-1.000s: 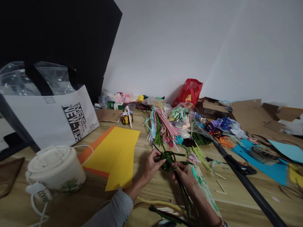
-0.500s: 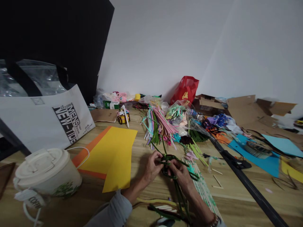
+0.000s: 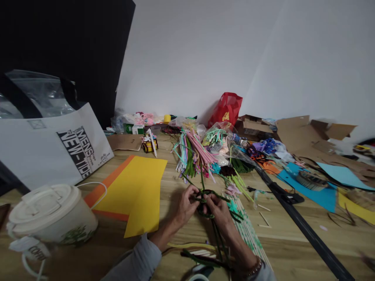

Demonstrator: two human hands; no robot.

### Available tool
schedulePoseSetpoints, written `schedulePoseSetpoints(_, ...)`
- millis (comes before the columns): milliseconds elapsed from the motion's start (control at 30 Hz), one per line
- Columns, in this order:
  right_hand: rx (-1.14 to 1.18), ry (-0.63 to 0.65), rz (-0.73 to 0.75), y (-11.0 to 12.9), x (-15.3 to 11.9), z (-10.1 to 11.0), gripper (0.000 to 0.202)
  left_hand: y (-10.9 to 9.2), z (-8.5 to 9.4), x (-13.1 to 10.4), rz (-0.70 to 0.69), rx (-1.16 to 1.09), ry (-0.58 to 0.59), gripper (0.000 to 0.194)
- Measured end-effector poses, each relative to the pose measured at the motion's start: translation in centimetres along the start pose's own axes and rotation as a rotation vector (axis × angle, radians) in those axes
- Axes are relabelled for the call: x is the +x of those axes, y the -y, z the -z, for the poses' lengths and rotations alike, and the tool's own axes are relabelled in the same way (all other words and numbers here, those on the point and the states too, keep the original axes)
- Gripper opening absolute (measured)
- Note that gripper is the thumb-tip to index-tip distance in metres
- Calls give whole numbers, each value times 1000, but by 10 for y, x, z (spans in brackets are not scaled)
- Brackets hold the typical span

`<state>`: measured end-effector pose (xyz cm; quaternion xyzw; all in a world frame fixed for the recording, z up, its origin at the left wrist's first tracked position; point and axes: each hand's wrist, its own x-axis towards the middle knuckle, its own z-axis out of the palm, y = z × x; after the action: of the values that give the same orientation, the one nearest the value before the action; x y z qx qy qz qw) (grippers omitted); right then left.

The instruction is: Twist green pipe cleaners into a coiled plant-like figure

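Dark green pipe cleaners [image 3: 206, 214], bent into a rounded, woven-looking shape with long loose ends, are between my two hands. My left hand [image 3: 187, 203] pinches the left side of the shape. With fingers closed, my right hand [image 3: 219, 210] grips its right side, close to the left fingertips. Stems stick out above, to the right and down toward the table's front. The exact crossing under the fingertips is hidden. Beyond my hands lies a bundle of coloured pipe cleaners [image 3: 195, 154], pink, green and pale blue.
Yellow sheets [image 3: 145, 187] lie left, beside a lidded white cup [image 3: 54, 212] and a white bag [image 3: 55, 144]. White-and-green sticks [image 3: 249, 230] and a black bar [image 3: 304, 218] lie right. Loose strips and a tape roll [image 3: 199, 277] are in front.
The whole view has shifted slightly, so things appear a little further left. Both hands keep hold of the green pipe cleaners, with the fingers only slightly moved.
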<state>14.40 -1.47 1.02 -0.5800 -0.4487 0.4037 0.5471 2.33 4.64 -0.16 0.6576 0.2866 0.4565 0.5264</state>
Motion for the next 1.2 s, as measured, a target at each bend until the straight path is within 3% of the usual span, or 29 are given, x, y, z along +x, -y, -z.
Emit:
schedulePoseSetpoints(333,58,89,-86,2,-6,-10,45,4,6,6,91,-113,-169,14)
schedulePoseSetpoints(567,46,72,-36,-2,-4,-5,45,-1,3,2,71,-72,-98,13)
schedulePoseSetpoints(967,-16,98,3,-2,-2,-2,43,-4,2,0,50,3,-102,12)
schedulePoseSetpoints(1133,-77,95,42,-3,-1,-1,44,0,3,0,34,-72,-83,36)
schedulePoseSetpoints(1200,-95,102,66,-4,0,-1,45,-1,5,1,30,-51,-73,38)
